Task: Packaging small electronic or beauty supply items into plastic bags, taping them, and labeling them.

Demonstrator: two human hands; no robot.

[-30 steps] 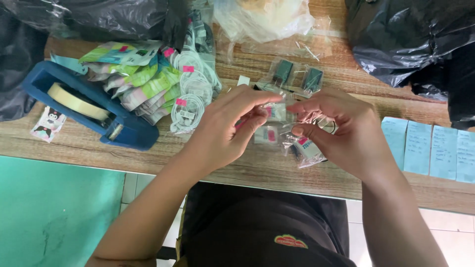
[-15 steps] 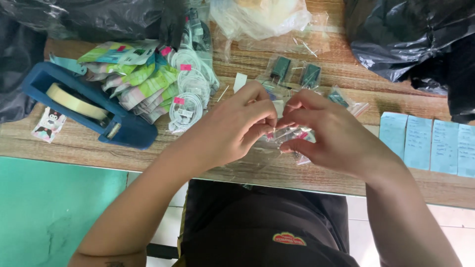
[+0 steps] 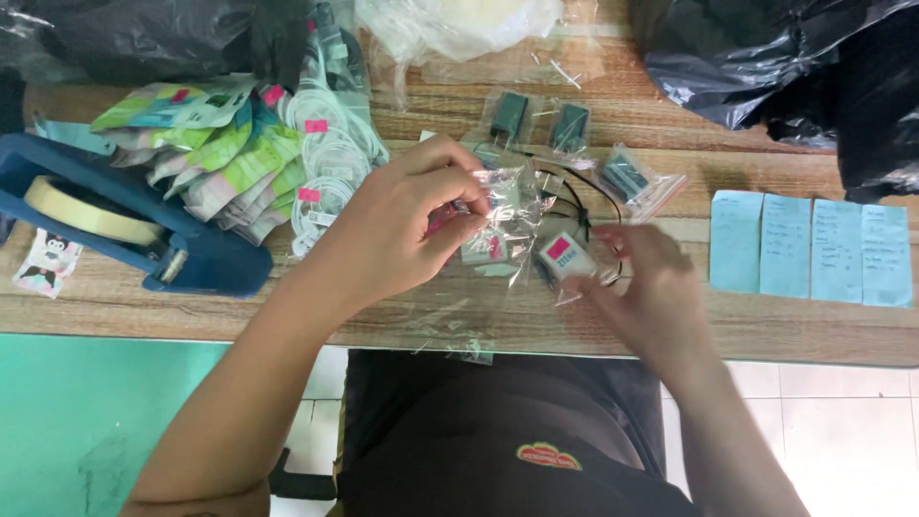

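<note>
- A wooden table (image 3: 124, 311) is carrying a blue tape dispenser (image 3: 105, 230).
- The left hand (image 3: 388, 230) is pinching a clear plastic bag (image 3: 503, 220) above the table's middle, fingers clamped on its edge.
- The right hand (image 3: 651, 292) is blurring beside a small white packet (image 3: 565, 254); its finger state is unclear.

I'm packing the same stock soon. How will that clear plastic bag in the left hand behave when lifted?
The clear bag pinched by the left hand looks thin and crinkled, so probably floppy and very light. Its glossy film may be slippery, and the small item inside would likely slide about.
</note>
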